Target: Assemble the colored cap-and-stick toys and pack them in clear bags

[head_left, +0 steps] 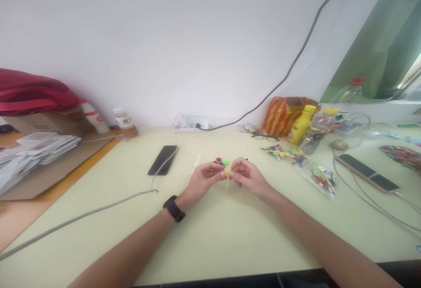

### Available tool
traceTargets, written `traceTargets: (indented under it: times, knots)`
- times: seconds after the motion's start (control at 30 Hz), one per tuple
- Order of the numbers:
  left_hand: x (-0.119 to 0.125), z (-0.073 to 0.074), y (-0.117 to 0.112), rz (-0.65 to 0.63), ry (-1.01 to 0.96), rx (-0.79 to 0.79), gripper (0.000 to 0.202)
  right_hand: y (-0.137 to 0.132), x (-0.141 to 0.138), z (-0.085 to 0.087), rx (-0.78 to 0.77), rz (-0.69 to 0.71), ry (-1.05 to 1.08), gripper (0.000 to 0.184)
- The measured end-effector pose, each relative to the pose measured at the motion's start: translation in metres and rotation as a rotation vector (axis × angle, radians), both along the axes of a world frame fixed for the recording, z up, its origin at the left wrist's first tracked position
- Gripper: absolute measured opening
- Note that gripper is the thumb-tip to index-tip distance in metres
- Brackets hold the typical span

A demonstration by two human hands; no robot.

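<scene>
Between my two hands, above the middle of the table, is a small yellow plastic piece (pixel 227 180) with a thin stem pointing down. My left hand (pixel 208 177), with a black watch on its wrist, pinches it from the left. From the right, my right hand (pixel 248 178) pinches the same piece with thumb and fingers. The fingertips cover most of its top, so its exact kind does not show. Just behind my hands lie small round pieces, among them a green one (pixel 225 162) and a red one (pixel 218 160). A white stick-like piece (pixel 196 163) lies beyond my left hand.
A black phone (pixel 163 160) with a cable lies left. A power strip (pixel 190 126) sits by the wall. To the right are glasses (pixel 265 137), plastic bags of colourful parts (pixel 317 178), a yellow bottle (pixel 301 124), a striped bag (pixel 278 117) and another phone (pixel 368 172).
</scene>
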State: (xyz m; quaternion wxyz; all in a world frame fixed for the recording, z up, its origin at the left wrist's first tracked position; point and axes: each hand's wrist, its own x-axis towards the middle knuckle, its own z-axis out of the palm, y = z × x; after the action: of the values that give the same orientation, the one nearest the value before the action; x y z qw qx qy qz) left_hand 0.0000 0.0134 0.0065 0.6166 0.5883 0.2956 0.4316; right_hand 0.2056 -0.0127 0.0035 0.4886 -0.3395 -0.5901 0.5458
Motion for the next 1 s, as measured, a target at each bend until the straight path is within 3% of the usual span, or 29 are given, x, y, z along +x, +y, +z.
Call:
traceTargets:
  times: [0.23, 0.43, 0.5, 0.57, 0.63, 0.7, 0.87, 1.0]
  knots:
    - [-0.001, -0.002, 0.001, -0.019, 0.003, 0.009, 0.025, -0.001, 0.000, -0.001, 0.012, -0.019, -0.040, 0.032]
    - [-0.002, 0.000, 0.001, 0.001, 0.002, 0.003, 0.025, -0.004, -0.001, 0.000, 0.182, -0.222, -0.159, 0.070]
    - [-0.001, 0.002, 0.001, 0.006, 0.006, 0.000, 0.025, -0.003, 0.002, 0.000, 0.194, -0.226, -0.171, 0.057]
    - [-0.001, 0.003, 0.000, 0.021, 0.002, -0.001, 0.026, -0.002, 0.005, 0.001, 0.143, -0.118, -0.216, 0.031]
    - [-0.001, 0.004, 0.000, 0.041, -0.007, 0.002, 0.026, 0.000, 0.008, 0.002, 0.074, 0.021, -0.276, 0.055]
    - [0.000, 0.004, 0.000, 0.053, -0.014, 0.006, 0.025, 0.000, 0.009, 0.003, 0.028, 0.073, -0.282, 0.062]
    - [-0.001, 0.004, 0.000, 0.033, -0.010, 0.021, 0.025, 0.000, 0.006, 0.005, -0.006, -0.031, -0.044, 0.034]
    - [0.000, 0.002, -0.001, 0.002, 0.006, 0.026, 0.025, 0.000, 0.003, 0.004, -0.011, -0.045, 0.015, 0.031]
